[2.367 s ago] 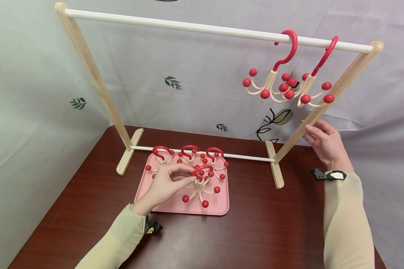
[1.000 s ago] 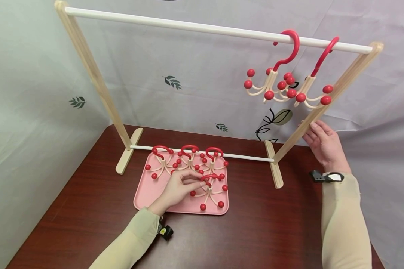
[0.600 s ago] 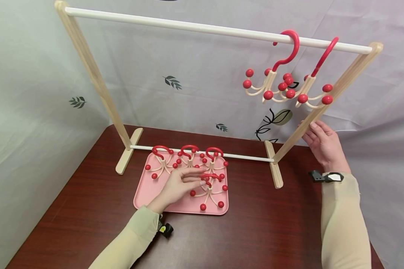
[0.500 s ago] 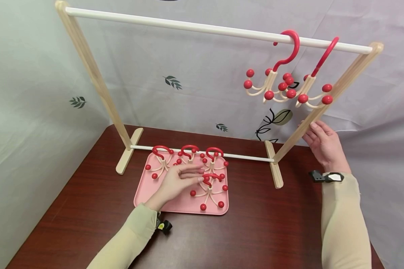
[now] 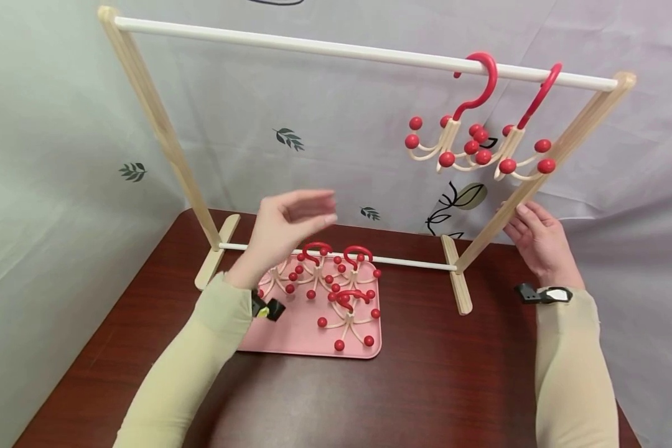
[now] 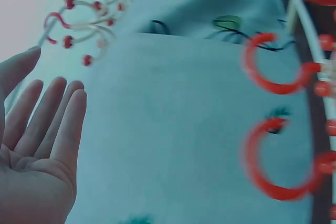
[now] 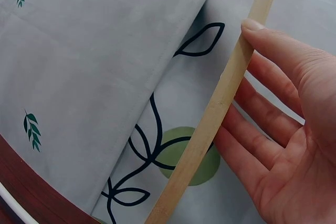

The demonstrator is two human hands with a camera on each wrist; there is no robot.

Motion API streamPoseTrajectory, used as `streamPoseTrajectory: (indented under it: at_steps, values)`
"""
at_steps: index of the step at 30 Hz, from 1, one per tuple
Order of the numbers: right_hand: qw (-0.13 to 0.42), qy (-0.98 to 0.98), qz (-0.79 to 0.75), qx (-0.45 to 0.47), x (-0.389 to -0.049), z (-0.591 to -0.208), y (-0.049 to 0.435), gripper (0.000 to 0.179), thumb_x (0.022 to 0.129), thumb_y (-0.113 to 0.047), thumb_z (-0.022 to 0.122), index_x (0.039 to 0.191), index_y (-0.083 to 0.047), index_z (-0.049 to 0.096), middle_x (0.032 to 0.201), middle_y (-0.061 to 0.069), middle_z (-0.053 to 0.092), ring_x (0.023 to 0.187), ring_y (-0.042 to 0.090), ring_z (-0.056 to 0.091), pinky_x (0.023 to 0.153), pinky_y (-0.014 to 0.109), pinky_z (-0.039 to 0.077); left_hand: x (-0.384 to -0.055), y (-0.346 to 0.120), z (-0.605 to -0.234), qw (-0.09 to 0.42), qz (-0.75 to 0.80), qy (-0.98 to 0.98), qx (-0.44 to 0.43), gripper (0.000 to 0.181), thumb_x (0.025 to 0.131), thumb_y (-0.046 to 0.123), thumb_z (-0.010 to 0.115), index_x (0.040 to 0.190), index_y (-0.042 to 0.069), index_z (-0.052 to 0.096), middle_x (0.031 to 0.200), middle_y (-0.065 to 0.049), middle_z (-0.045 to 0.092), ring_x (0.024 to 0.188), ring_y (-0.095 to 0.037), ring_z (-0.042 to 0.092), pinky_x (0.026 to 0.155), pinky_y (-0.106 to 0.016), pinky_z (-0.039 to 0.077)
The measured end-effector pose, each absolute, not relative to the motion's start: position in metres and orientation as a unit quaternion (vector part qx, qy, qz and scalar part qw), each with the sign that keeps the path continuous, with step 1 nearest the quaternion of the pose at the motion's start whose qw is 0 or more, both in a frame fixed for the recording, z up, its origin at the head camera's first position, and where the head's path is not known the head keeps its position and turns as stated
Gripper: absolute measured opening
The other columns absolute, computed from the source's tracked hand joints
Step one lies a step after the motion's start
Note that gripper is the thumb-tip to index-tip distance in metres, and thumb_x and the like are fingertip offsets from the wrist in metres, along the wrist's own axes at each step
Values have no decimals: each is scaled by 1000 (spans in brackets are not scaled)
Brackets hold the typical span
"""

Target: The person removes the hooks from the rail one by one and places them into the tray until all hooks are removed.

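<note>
My left hand [image 5: 284,229] is raised above the back of a pink tray [image 5: 291,333], fingers loosely extended with nothing in them. Several small hangers lie in the tray, each with a red hook and wooden arms ending in red balls; one hanger [image 5: 350,318] is near its front right corner. Two more, a left hanger [image 5: 450,132] and a right hanger [image 5: 516,135], hang from the rack's white top bar [image 5: 313,45]. With thumb in front and fingers behind, my right hand [image 5: 547,246] holds the rack's right wooden post [image 7: 210,114].
The rack's left post [image 5: 162,134] stands behind the tray's left side. A white lower rod [image 5: 414,261] joins the two feet, passing along the tray's back edge. Patterned cloth [image 5: 336,137] hangs behind the brown table [image 5: 425,386].
My left hand first moved the front hanger right and set it on the tray. Then it let go and rose up and back. The right hand stays on the post.
</note>
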State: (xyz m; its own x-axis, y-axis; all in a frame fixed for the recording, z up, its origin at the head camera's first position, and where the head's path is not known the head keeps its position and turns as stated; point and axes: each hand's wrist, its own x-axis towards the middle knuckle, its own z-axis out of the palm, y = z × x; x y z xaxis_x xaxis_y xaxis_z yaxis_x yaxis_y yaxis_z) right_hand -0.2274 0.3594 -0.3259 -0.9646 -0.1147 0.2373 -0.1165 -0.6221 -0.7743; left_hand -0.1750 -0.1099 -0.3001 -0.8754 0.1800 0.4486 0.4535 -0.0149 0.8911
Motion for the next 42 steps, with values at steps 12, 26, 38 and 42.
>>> streamPoseTrajectory:
  at_steps: [12, 26, 38, 42]
  values:
    - [0, -441, 888, 132, -227, -325, 360, 24, 105, 6, 48, 119, 10, 68, 109, 22, 72, 103, 31, 71, 90, 38, 57, -173, -47, -190, 139, -705, -636, -280, 39, 85, 0, 82, 122, -2, 71, 110, -10, 75, 101, -22, 72, 91, -33, 57]
    - [6, -445, 887, 125, -228, -326, 360, 23, 104, 5, 50, 118, 9, 68, 108, 22, 72, 102, 30, 72, 89, 38, 58, -197, 25, -137, 125, -646, -710, -251, 49, 81, 17, 90, 125, 10, 70, 116, 4, 71, 103, 1, 65, 89, -10, 47]
    - [7, -445, 887, 125, -228, -327, 359, 23, 104, 5, 50, 117, 9, 68, 107, 22, 72, 102, 30, 72, 88, 37, 58, -220, 57, -140, 177, -569, -779, -197, 46, 80, 32, 90, 119, 17, 71, 113, 9, 71, 100, 1, 64, 84, -7, 44]
    - [8, -453, 882, 125, -228, -328, 358, 23, 104, 4, 51, 118, 8, 68, 107, 21, 73, 102, 29, 72, 89, 37, 58, -226, 58, -144, 167, -571, -783, -181, 45, 80, 33, 90, 119, 19, 73, 110, 11, 72, 98, 1, 64, 82, -8, 45]
